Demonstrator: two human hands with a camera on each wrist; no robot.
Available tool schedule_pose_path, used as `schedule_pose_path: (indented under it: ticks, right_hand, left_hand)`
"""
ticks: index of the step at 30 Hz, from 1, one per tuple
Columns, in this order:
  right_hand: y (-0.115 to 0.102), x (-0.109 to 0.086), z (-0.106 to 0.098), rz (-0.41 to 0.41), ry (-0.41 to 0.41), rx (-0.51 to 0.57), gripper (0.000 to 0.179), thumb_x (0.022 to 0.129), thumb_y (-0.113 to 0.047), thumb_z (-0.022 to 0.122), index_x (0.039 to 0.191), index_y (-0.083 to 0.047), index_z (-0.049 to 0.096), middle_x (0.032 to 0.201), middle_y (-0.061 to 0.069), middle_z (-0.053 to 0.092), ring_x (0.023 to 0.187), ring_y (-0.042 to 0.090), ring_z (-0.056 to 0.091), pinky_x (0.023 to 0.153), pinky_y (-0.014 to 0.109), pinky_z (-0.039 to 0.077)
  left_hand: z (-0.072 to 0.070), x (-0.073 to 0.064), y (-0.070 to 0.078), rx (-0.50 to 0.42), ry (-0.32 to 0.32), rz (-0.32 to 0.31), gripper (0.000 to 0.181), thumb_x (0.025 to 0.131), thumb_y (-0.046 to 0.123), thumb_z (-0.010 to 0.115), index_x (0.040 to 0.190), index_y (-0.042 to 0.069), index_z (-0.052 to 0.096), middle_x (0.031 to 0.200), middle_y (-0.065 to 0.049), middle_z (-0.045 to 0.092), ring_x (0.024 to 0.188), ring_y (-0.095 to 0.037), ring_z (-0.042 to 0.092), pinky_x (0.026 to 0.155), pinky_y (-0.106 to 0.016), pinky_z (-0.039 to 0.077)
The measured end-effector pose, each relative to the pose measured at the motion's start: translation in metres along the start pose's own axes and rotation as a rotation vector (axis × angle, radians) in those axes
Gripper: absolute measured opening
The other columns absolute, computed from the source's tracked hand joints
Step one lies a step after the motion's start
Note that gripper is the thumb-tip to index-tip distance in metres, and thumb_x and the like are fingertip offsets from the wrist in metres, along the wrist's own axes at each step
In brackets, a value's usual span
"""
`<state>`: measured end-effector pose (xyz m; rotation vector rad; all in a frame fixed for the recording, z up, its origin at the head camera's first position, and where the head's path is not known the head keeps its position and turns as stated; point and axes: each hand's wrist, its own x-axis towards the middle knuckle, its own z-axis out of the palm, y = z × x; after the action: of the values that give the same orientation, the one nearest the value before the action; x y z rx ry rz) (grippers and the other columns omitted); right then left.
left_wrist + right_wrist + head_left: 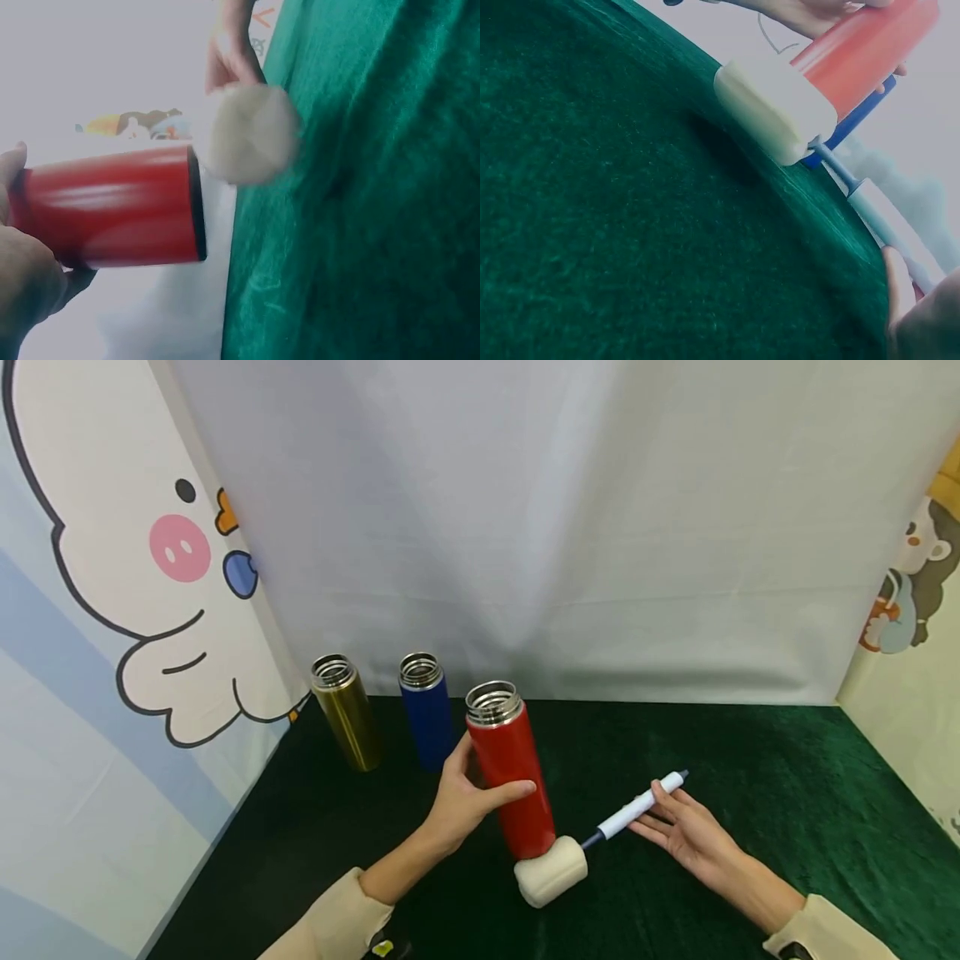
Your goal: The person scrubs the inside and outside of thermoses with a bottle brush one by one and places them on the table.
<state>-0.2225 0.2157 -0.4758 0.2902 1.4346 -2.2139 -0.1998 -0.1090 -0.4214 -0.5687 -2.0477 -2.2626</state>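
My left hand [468,793] grips a red bottle [513,777] around its middle, thumb across the front. The bottle has no lid, and its steel threaded mouth points up. In the left wrist view its dark base [197,204] is raised above the cloth. My right hand [693,831] pinches the white handle [637,806] of a sponge bottle brush between thumb and fingers. The brush's cream sponge head [551,871] is beside the bottle's base and overlaps it in the head view. In the right wrist view the sponge hangs over the green cloth, casting a shadow.
A gold bottle [347,714] and a blue bottle [427,714] stand lidless at the back left of the green cloth [750,760]. Behind them hangs a white curtain [562,527]. Printed cartoon panels border the left and right sides.
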Motion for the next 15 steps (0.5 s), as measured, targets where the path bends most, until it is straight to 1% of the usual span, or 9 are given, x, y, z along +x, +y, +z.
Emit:
schedule_pose_path:
  ticks: [2,4,6,8,11,13,15]
  right_hand:
    - [-0.002,-0.002,-0.005,0.008,0.003,0.025,0.034,0.107,-0.035,0.050,0.135,-0.023,0.036,0.141,0.008,0.042,0.102,0.012,0.066,0.107,0.035,0.053]
    - [-0.005,-0.004,-0.013,0.013,0.005,0.053,0.029,0.106,-0.034,0.051,0.131,-0.024,0.039,0.130,0.001,0.053,0.102,0.011,0.067,0.105,0.034,0.055]
    - [-0.009,-0.006,-0.022,0.016,0.019,0.080,0.024,0.106,-0.034,0.052,0.126,-0.025,0.042,0.117,-0.005,0.060,0.100,0.009,0.068,0.102,0.032,0.056]
    - [-0.013,-0.008,-0.031,0.020,0.034,0.105,0.023,0.106,-0.033,0.052,0.124,-0.025,0.041,0.110,-0.008,0.064,0.097,0.008,0.068,0.100,0.030,0.057]
    - [-0.020,-0.010,-0.042,0.033,0.057,0.151,0.028,0.105,-0.032,0.053,0.128,-0.027,0.038,0.103,-0.009,0.067,0.093,0.007,0.069,0.100,0.028,0.057]
    - [-0.025,-0.011,-0.048,0.044,0.059,0.201,0.032,0.105,-0.030,0.053,0.131,-0.027,0.037,0.101,-0.008,0.068,0.092,0.008,0.070,0.102,0.028,0.056]
    - [-0.029,-0.012,-0.052,0.048,0.054,0.256,0.031,0.105,-0.029,0.053,0.132,-0.027,0.038,0.101,-0.005,0.070,0.091,0.010,0.071,0.102,0.028,0.056]
  left_hand:
    - [-0.001,0.003,-0.003,0.014,0.032,0.028,0.074,0.083,0.022,0.085,0.145,0.014,0.045,0.139,-0.016,0.059,0.118,-0.018,0.065,0.101,-0.039,0.057]
    - [-0.003,0.007,-0.006,0.037,0.065,0.056,0.074,0.083,0.022,0.085,0.145,0.016,0.046,0.139,-0.014,0.059,0.119,-0.017,0.065,0.102,-0.039,0.056]
    - [-0.006,0.013,-0.011,0.074,0.085,0.093,0.075,0.083,0.021,0.085,0.146,0.018,0.045,0.141,-0.012,0.059,0.122,-0.017,0.063,0.104,-0.040,0.055]
    - [-0.009,0.021,-0.015,0.126,0.099,0.131,0.076,0.083,0.021,0.086,0.147,0.018,0.045,0.141,-0.011,0.059,0.124,-0.019,0.062,0.104,-0.041,0.053]
    - [-0.011,0.032,-0.024,0.208,0.107,0.182,0.078,0.082,0.019,0.086,0.147,0.015,0.044,0.140,-0.012,0.059,0.125,-0.024,0.061,0.104,-0.041,0.053]
    - [-0.012,0.039,-0.029,0.250,0.113,0.198,0.077,0.081,0.016,0.087,0.146,0.013,0.045,0.138,-0.013,0.061,0.125,-0.027,0.061,0.103,-0.040,0.054]
    - [-0.012,0.045,-0.034,0.272,0.114,0.205,0.077,0.081,0.012,0.086,0.146,0.012,0.044,0.138,-0.014,0.061,0.125,-0.029,0.061,0.103,-0.041,0.055]
